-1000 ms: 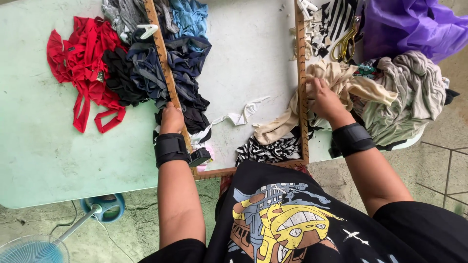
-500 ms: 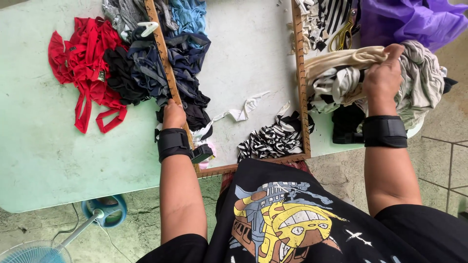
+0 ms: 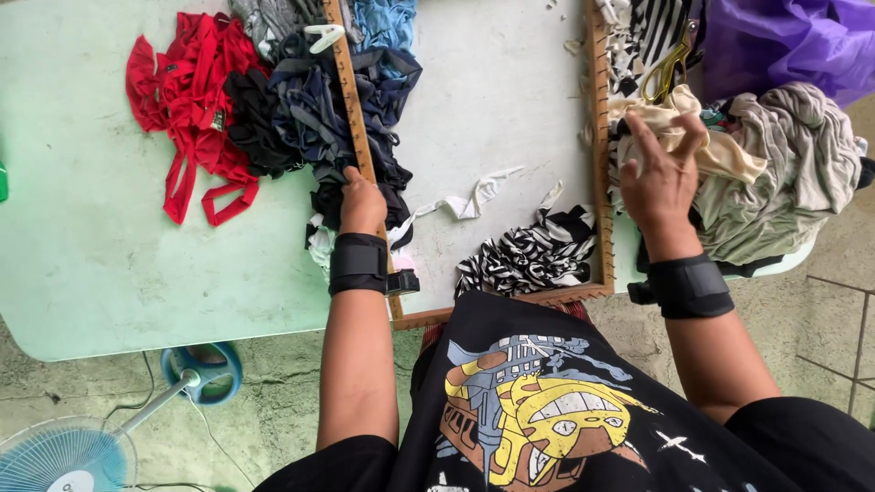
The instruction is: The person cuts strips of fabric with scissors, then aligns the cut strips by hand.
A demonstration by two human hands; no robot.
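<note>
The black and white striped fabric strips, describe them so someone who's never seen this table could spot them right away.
Start at the pale green table, then find the wooden frame lying on it. Inside the frame's near right corner sits the striped bundle, between the left hand and right hand. It alone there has zebra-like stripes; nearby scraps are plain white.

Half a second ago our right hand [image 3: 663, 178] was closed, knuckles up, over the bundled cream-coloured cloth [image 3: 706, 146] at the right of the frame. Now it lies with fingers spread on that cloth, which has loosened into a flatter heap beside the grey crumpled garment [image 3: 784, 173]. A second ago this hand was further left, on the right rail of the wooden frame [image 3: 599, 164]. The black-and-white striped fabric [image 3: 529, 255] at lower centre now shows more fully than then.
</note>
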